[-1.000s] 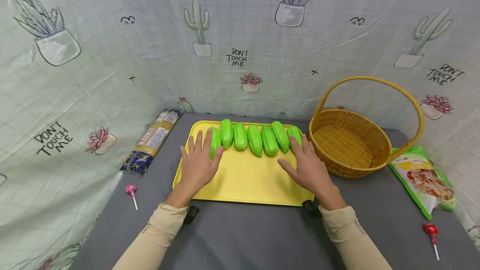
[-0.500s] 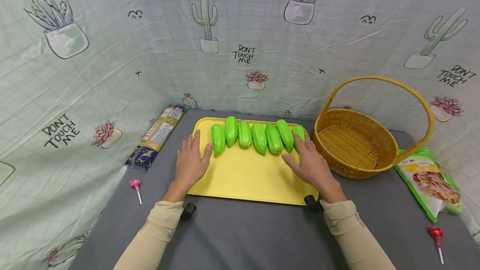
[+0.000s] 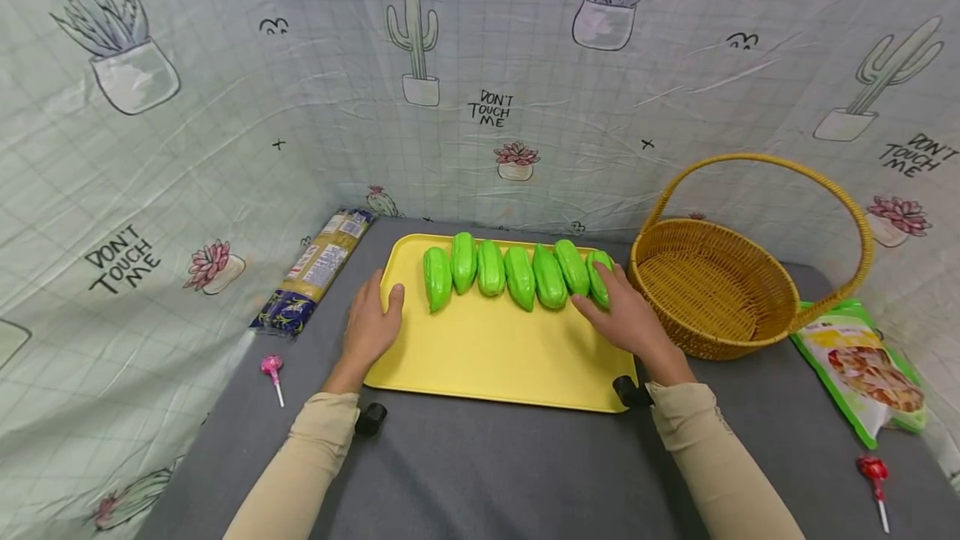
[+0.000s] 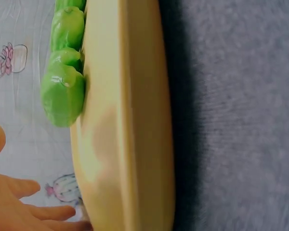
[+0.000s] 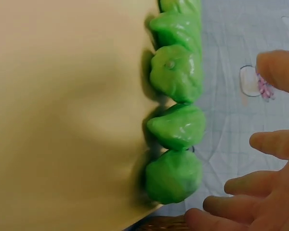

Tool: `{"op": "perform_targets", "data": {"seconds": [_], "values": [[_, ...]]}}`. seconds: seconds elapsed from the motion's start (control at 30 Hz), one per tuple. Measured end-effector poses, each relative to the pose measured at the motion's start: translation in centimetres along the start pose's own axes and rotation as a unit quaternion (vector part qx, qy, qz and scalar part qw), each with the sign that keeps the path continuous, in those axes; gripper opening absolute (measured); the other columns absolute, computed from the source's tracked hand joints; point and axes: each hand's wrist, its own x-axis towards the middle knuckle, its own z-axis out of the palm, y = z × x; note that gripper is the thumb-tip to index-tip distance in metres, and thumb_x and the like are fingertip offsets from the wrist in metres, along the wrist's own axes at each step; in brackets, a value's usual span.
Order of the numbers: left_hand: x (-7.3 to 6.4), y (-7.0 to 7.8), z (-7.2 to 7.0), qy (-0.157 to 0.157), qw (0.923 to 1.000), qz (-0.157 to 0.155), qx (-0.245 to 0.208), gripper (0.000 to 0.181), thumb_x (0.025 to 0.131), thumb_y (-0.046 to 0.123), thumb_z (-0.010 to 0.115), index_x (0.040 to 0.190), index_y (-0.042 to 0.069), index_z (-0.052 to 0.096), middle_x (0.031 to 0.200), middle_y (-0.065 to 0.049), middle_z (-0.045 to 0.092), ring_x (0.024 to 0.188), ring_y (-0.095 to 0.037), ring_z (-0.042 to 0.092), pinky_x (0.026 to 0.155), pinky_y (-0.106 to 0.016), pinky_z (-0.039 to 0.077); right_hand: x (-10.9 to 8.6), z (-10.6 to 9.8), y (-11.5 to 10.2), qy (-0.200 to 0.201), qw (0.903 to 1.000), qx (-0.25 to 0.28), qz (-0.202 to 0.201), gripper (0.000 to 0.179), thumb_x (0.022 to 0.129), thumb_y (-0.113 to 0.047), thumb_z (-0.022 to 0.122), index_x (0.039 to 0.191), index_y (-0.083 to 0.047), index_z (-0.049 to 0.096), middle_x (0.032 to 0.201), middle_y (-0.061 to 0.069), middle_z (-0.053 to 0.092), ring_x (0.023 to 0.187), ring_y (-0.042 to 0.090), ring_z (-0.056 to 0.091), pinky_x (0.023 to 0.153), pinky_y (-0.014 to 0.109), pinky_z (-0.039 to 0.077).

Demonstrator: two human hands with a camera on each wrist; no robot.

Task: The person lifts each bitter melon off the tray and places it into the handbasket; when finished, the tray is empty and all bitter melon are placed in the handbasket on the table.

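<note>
A yellow tray (image 3: 495,357) lies on the grey table, with several bright green, ridged, cucumber-like vegetables (image 3: 491,268) in a row along its far side. My left hand (image 3: 372,325) is over the tray's left edge, thumb apart from the other fingers, holding nothing. In the left wrist view its fingertips (image 4: 62,212) come close to the tray's rim. Above the right end of the row is my right hand (image 3: 626,315), overlapping the rightmost green vegetable (image 3: 600,273) in the head view. The right wrist view shows its fingers (image 5: 253,183) spread and relaxed, with nothing between them.
A brown wicker basket (image 3: 712,340) with a tall handle stands right of the tray, beside a green food bag (image 3: 862,365). To the left lie a long noodle packet (image 3: 315,269) and a pink lollipop (image 3: 272,367). A red lollipop (image 3: 873,469) lies at front right.
My left hand has moved left, off the leftmost green vegetable to the tray's left edge. My right hand stays near the right end of the row. The head view has shifted slightly.
</note>
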Motion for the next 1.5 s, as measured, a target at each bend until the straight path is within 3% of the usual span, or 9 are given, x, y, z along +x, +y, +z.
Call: {"op": "perform_targets", "data": {"seconds": [0.2,0.43,0.83,0.93,0.97,1.03,1.1,1.3,1.5], "values": [[0.7,-0.6,0.4,0.002,0.9983,-0.015,-0.057,0.072,0.109,0.053,0.026,0.164,0.007,0.018,0.167,-0.024,0.022,0.155,-0.046,0.021,0.122,-0.065,0.022,0.4,0.1,0.7,-0.007,1.0000,-0.002,0.004,0.074,0.109,-0.048,0.041,0.165,-0.008,0.014,0.168,0.033,0.003,0.137,0.059,0.042,0.109,0.071,0.037],[1.6,-0.5,0.6,0.033,0.9911,-0.036,-0.124,0.069,0.109,0.049,0.032,0.162,0.006,0.024,0.166,-0.022,0.029,0.154,-0.040,0.029,0.123,-0.057,0.028,1.3,0.2,0.9,-0.011,0.9999,-0.001,0.013,0.065,0.111,-0.033,0.038,0.164,-0.005,0.014,0.167,0.035,0.005,0.146,0.058,0.029,0.113,0.071,0.032],[2.1,-0.5,0.7,0.022,0.9822,-0.082,-0.167,0.066,0.110,0.047,0.034,0.161,0.005,0.028,0.161,-0.022,0.038,0.147,-0.039,0.039,0.118,-0.055,0.037,2.1,0.6,1.8,-0.007,0.9991,-0.003,0.041,0.066,0.109,-0.023,0.044,0.163,-0.002,0.014,0.165,0.038,0.011,0.145,0.058,0.030,0.114,0.069,0.033],[2.7,-0.6,0.7,0.043,0.9810,-0.077,-0.173,0.047,0.110,0.039,0.038,0.123,0.000,0.060,0.117,-0.024,0.062,0.105,-0.039,0.060,0.090,-0.047,0.052,2.3,0.7,2.0,-0.010,0.9990,-0.007,0.044,0.067,0.108,-0.023,0.047,0.164,-0.003,0.015,0.165,0.038,0.010,0.144,0.058,0.031,0.113,0.069,0.034],[2.9,-0.7,0.7,0.053,0.9805,-0.074,-0.174,0.043,0.110,0.037,0.040,0.101,0.001,0.061,0.095,-0.019,0.061,0.086,-0.036,0.059,0.077,-0.042,0.051,2.4,0.7,2.0,-0.010,0.9989,-0.007,0.046,0.068,0.108,-0.023,0.048,0.164,-0.003,0.015,0.165,0.038,0.010,0.144,0.058,0.031,0.113,0.069,0.034],[3.5,-0.7,0.7,0.072,0.9781,-0.067,-0.183,0.044,0.109,0.033,0.043,0.074,0.008,0.042,0.066,-0.008,0.040,0.058,-0.025,0.041,0.059,-0.033,0.038,2.7,0.7,2.0,-0.005,0.9989,-0.010,0.045,0.068,0.108,-0.022,0.050,0.164,-0.003,0.015,0.164,0.038,0.010,0.144,0.059,0.032,0.112,0.069,0.035],[4.0,-0.7,0.7,0.089,0.9752,-0.066,-0.191,0.045,0.108,0.031,0.045,0.068,0.014,0.033,0.059,0.001,0.026,0.052,-0.016,0.028,0.055,-0.029,0.029,3.2,0.7,2.1,0.006,0.9990,-0.014,0.043,0.069,0.107,-0.022,0.051,0.163,-0.003,0.017,0.164,0.039,0.012,0.142,0.059,0.033,0.111,0.069,0.036],[3.7,-1.1,0.6,0.103,0.9686,-0.103,-0.201,0.035,0.107,0.024,0.045,0.076,0.009,0.051,0.069,0.001,0.036,0.063,-0.016,0.032,0.063,-0.031,0.031,3.5,1.7,2.7,0.013,0.9992,-0.022,0.031,0.068,0.106,-0.025,0.055,0.163,-0.007,0.023,0.163,0.039,0.015,0.130,0.057,0.051,0.104,0.066,0.045],[3.6,-1.1,1.1,0.111,0.9678,-0.106,-0.199,0.037,0.104,0.019,0.043,0.068,0.015,0.033,0.063,0.002,0.021,0.058,-0.016,0.020,0.057,-0.032,0.023,3.2,1.9,3.3,0.034,0.9980,-0.047,0.025,0.064,0.105,-0.024,0.058,0.161,-0.007,0.031,0.161,0.039,0.022,0.123,0.056,0.057,0.101,0.064,0.048]]}}
